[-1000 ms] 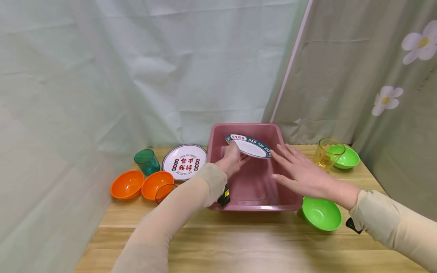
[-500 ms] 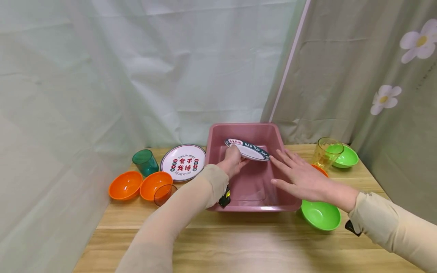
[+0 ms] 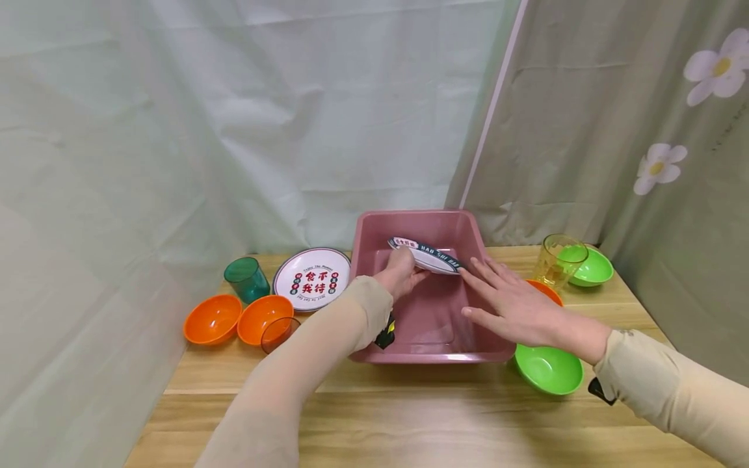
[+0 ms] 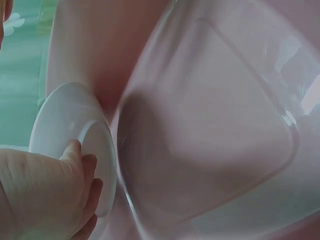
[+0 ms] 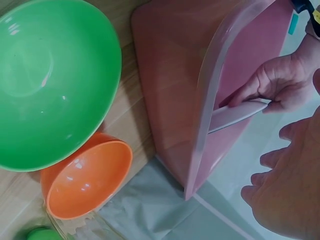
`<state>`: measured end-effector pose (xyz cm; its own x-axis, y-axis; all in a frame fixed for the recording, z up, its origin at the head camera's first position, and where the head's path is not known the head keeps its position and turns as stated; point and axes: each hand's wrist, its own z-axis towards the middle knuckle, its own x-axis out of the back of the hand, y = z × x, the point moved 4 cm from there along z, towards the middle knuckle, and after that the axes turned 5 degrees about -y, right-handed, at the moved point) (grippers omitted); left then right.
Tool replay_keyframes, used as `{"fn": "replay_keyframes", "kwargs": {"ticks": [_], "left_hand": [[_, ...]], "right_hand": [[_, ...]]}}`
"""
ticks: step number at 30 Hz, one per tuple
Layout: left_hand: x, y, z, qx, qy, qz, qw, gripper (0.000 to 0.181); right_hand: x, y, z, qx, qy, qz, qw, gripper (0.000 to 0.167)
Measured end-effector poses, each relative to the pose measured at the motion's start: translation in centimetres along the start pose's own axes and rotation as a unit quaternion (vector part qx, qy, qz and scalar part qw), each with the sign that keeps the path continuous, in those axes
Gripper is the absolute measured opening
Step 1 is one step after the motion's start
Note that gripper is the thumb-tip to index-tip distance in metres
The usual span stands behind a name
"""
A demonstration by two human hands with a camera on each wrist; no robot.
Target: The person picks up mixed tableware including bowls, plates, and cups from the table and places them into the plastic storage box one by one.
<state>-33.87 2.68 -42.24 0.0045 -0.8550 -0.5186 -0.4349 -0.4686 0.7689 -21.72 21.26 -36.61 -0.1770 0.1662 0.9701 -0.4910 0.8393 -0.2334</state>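
Observation:
My left hand [image 3: 400,273] pinches the near-left edge of a white plate with a dark patterned rim [image 3: 435,259], thumb on top and fingers beneath. The plate is tilted inside the pink basin [image 3: 433,357]. In the left wrist view, the left hand [image 4: 47,192] holds the plate [image 4: 62,120] near the basin wall. My right hand [image 3: 517,305] is spread over the basin's right rim, its fingertips at the plate's right end; whether they touch it I cannot tell. The right wrist view shows the right hand [image 5: 295,180] with fingers extended, apart from the plate [image 5: 235,114].
Left of the basin are a printed plate [image 3: 312,278], a teal cup [image 3: 248,281], two orange bowls [image 3: 213,319] and a clear brownish glass [image 3: 279,334]. On the right are green bowls [image 3: 549,369], an orange bowl [image 5: 90,180] and a yellow glass [image 3: 556,261]. Curtains stand behind.
The plate in my left hand has moved slightly lower in the basin since a second ago and is seen more edge-on. My right hand has shifted little, and the orange bowl behind it has come into view.

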Motion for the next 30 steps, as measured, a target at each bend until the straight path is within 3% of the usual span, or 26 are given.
{"fn": "replay_keyframes", "kwargs": {"ticks": [10,24,30], "left_hand": [[0.32,0.32,0.2,0.017,-0.008,0.005,0.9998,0.047],[0.31,0.63,0.09,-0.001,0.018,0.057,0.9982,0.047],[0.55,0.62,-0.17,0.031,0.012,0.079,0.9963,0.052]], "right_hand": [[-0.02,-0.18,0.11,0.005,-0.003,-0.003,1.0,0.081],[-0.42,-0.25,0.13,0.01,0.0,-0.003,0.9999,0.081],[-0.58,-0.21,-0.07,0.008,-0.005,-0.005,0.9999,0.081]]}}
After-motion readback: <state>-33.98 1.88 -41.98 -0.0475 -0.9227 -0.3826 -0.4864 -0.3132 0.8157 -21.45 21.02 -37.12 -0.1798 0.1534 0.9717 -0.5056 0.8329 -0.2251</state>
